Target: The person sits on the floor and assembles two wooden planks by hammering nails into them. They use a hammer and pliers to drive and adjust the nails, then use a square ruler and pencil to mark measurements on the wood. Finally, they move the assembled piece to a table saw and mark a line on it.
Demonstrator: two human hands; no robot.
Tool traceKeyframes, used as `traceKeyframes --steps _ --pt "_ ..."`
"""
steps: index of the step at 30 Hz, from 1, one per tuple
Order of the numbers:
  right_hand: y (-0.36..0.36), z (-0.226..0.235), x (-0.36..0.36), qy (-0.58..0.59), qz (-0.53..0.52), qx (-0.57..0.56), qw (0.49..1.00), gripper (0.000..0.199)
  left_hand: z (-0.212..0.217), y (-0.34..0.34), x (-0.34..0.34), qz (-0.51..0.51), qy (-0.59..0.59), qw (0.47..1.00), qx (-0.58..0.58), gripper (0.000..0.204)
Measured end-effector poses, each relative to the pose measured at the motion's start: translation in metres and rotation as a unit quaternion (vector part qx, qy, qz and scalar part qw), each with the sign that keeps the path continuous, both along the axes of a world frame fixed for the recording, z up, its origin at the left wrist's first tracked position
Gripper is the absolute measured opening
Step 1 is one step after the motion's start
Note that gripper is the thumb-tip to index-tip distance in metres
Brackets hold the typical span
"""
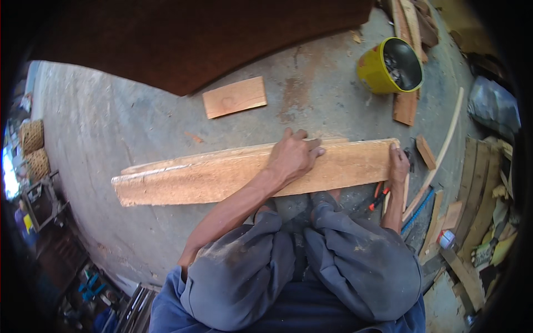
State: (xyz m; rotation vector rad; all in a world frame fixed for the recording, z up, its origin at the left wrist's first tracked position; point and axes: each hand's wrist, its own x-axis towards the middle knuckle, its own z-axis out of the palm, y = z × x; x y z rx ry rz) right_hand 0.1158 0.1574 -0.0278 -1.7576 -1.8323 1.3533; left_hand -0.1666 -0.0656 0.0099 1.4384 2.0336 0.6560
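Note:
A long pale wooden board [222, 175] stands on its edge across the floor in front of my knees. Behind it, a second wooden board [150, 166] shows only as a strip along the top. My left hand [294, 155] is closed over the upper edge near the middle, its fingers reaching across to the rear board. At the right end, my right hand [398, 164] grips the front board's corner, fingertips at the top. Part of each hand's grip is hidden by the wood. Red-and-black pliers [379, 197] lie just left of my right forearm.
A short wood piece [235, 98] lies beyond the boards. A yellow bucket [378, 67] with small dark pieces inside stands far right. A large brown panel [183, 44] overhangs the far left. Wood offcuts [477, 183] and a long thin strip [441, 161] lie at right.

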Motion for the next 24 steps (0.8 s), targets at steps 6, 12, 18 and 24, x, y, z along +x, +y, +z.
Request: traceKeyframes --steps 6,12,18,24 --pt "0.01 -0.025 0.023 0.076 0.01 -0.058 0.995 0.038 0.004 -0.005 0.008 0.054 -0.023 0.998 -0.034 0.037" --pt "0.001 -0.026 0.007 0.073 0.019 -0.056 0.996 0.043 -0.012 -0.012 0.005 0.049 -0.009 0.998 -0.038 0.037" --pt "0.002 -0.023 0.005 0.087 0.008 -0.064 0.994 0.042 -0.014 -0.012 0.006 0.046 0.012 0.999 -0.023 0.038" --pt "0.003 -0.024 0.009 0.105 0.005 -0.074 0.992 0.04 -0.01 -0.01 0.007 0.062 -0.001 0.998 -0.022 0.035"
